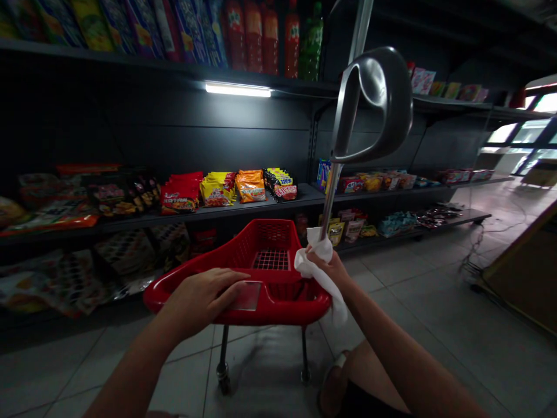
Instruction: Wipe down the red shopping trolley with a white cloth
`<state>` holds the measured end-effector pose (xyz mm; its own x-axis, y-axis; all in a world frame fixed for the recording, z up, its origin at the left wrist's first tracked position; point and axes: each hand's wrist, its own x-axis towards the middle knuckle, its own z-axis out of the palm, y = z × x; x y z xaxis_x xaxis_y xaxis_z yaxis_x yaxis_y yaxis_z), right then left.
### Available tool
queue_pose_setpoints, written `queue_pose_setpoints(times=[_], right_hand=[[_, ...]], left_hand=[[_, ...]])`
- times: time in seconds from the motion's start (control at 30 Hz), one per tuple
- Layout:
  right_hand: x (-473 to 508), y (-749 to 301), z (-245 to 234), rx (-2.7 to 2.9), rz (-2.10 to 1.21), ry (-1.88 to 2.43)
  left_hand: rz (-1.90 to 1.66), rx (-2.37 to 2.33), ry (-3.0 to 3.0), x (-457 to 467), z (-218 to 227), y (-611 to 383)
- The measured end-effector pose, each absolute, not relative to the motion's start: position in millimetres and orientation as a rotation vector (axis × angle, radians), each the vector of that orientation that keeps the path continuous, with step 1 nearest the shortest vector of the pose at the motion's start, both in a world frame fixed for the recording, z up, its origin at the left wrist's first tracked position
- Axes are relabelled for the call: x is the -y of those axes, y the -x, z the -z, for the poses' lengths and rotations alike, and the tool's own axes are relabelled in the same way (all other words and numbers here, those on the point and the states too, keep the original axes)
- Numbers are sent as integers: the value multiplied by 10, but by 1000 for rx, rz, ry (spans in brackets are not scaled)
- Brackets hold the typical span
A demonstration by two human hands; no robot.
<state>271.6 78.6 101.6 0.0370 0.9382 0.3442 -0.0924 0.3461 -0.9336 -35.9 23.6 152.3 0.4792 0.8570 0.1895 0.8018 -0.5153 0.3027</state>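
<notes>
A small red plastic shopping cart (278, 316) stands in front of me. My left hand (202, 299) lies over its near handle bar, the fingers curled across the top and the thumb along a clear label plate (246, 296). At the cart's right side my right hand (328, 267) is closed on a white cloth (322, 249), which is wrapped around the lower part of a metal pole (331, 200). One end of the cloth hangs down over the cart's rim. Higher up, the pole carries a grey loop-shaped handle (402, 116). The right fingertips are partly hidden by the cloth.
Dark shelves (143, 217) run behind the cart, holding red snack bags (180, 194), yellow bags (217, 190) and orange bags (251, 187). Drink bottles (261, 38) stand on the top shelf. Grey floor tiles (418, 313) extend right, toward a brown box-like object (522, 273).
</notes>
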Motion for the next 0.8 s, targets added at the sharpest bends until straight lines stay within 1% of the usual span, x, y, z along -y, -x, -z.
queue_pose_setpoints(times=[0.07,0.13,0.27,0.4,0.5,0.57,0.7,0.8], right_hand=[[-685,-2728,-754,1245,-1051,921],[-574,-2698,-660,1268,-1031,932],[-285,-2489,-699,1484,-786,969],[-136,-2250,-659,1847,-555,926],[-354,-2281,-459,2075,-383,833],[-633,-2483,-255,2095,-281,929],[-1158,-3114,135,1966,-78,1320],[-1278,-3251,243,1822,19,1521]], left_hand=[[-473,-1395,-2555,-255,-1535,409],[-470,-1351,-2557,-286,-1550,477],[-478,-1301,-2564,-436,-1558,759],[-692,-1519,-2597,-577,-1507,1071],[-851,-1614,-2546,-514,-1450,1059],[-882,-1518,-2552,-412,-1412,952],[-825,-1414,-2391,-315,-1362,814],[-821,-1406,-2255,-417,-1366,832]])
